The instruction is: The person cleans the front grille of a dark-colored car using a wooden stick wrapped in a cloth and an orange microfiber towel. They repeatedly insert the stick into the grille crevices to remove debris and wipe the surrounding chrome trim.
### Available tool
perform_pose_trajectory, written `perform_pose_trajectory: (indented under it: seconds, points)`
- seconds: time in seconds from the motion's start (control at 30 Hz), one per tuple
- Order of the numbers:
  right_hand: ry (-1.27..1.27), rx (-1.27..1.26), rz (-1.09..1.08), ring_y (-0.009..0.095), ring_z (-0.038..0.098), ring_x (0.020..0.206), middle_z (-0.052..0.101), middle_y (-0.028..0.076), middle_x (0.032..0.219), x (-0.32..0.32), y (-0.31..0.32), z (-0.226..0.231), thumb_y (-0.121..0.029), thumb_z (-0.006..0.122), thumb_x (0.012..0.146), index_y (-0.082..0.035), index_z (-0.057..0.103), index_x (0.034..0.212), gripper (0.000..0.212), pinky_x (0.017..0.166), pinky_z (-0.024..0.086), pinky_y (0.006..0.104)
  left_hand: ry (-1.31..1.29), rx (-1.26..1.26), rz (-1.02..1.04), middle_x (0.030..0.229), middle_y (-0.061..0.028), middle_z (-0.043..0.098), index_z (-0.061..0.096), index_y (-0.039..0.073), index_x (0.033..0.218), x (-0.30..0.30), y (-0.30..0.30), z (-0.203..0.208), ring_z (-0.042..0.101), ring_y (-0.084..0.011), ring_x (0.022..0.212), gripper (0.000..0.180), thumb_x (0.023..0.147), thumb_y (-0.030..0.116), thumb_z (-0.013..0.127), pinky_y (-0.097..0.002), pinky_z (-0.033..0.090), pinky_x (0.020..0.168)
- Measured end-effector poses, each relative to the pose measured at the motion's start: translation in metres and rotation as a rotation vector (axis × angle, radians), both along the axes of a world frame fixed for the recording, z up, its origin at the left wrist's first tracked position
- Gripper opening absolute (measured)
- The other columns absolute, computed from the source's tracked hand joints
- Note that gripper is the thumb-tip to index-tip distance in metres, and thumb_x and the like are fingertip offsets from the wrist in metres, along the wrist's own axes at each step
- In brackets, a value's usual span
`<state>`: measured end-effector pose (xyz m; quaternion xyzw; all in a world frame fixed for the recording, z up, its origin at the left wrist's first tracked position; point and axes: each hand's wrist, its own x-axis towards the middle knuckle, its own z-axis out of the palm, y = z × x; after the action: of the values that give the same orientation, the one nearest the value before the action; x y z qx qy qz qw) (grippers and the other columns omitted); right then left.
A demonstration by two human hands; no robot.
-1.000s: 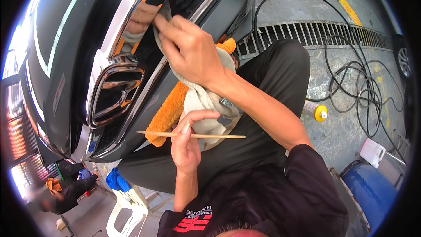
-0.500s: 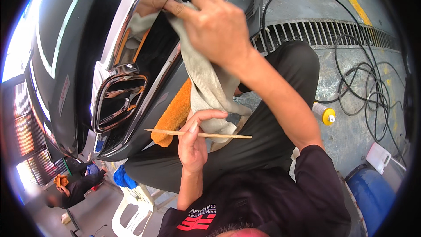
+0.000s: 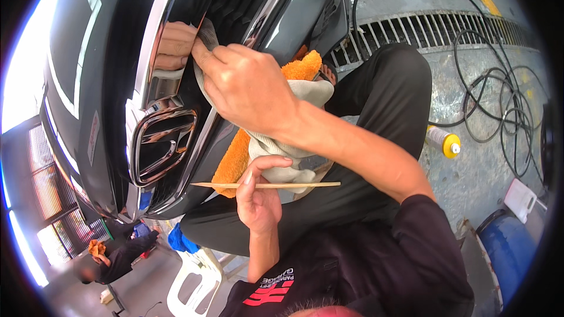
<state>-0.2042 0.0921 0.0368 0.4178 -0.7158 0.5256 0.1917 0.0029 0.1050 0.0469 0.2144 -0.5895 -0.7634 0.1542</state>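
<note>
The right hand (image 3: 249, 85) presses a beige woven cloth (image 3: 282, 141) under closed fingers against the chrome grille trim (image 3: 155, 58). Below it, the left hand (image 3: 258, 199) pinches a thin pointed wooden stick (image 3: 294, 185) between thumb and fingertips.

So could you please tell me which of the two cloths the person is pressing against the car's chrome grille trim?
The pale grey cloth: the right hand pushes it against the chrome trim. The orange cloth merely hangs behind it, against the lap.

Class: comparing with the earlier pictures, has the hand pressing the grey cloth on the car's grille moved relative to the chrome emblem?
Yes. The right hand with the grey cloth has come down the grille, closer to the chrome emblem; earlier it was higher up.
</note>
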Motion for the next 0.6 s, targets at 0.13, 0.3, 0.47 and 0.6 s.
perform_pose_trajectory:
  seconds: [0.13,0.3,0.47,0.6]
  points:
    - [0.131,0.075,-0.043,0.023,0.073,0.077,0.072,0.009,0.083,-0.016,0.010,-0.007,-0.017,0.069,0.089,-0.005,0.074,0.127,0.040,0.062,0.061,0.0345,-0.004,0.013,0.038,0.121,-0.0224,0.072,0.068,-0.013,0.119,0.004,-0.001,-0.003,0.060,-0.0305,0.127,0.063,0.109,0.041,0.038,-0.0427,0.037,0.116]
    - [0.379,0.136,-0.252,0.022,0.069,0.075,0.064,0.002,0.078,-0.082,0.028,-0.004,-0.022,0.070,0.088,-0.021,0.080,0.120,0.034,0.059,0.056,0.0362,-0.011,-0.052,0.050,0.121,-0.0241,0.073,0.071,-0.014,0.117,-0.012,-0.003,0.008,0.063,-0.0314,0.125,0.065,0.106,0.041,0.038,-0.0412,0.038,0.116]
    - [0.076,-0.085,-0.061,0.026,0.069,0.069,0.064,0.006,0.076,-0.043,0.024,-0.017,-0.008,0.072,0.085,-0.016,0.079,0.118,0.035,0.061,0.058,0.0387,-0.006,-0.063,0.019,0.123,-0.0235,0.073,0.071,-0.013,0.118,-0.019,-0.001,0.012,0.063,-0.0311,0.126,0.063,0.107,0.040,0.037,-0.0410,0.037,0.117]
    - [-0.412,-0.466,-0.059,0.021,0.078,0.084,0.082,0.017,0.098,-0.085,0.037,-0.018,-0.004,0.064,0.095,-0.001,0.081,0.117,0.028,0.074,0.060,0.0340,0.027,-0.059,-0.016,0.123,-0.0237,0.074,0.071,-0.013,0.119,-0.023,0.000,0.012,0.063,-0.0312,0.127,0.063,0.108,0.038,0.036,-0.0414,0.037,0.118]
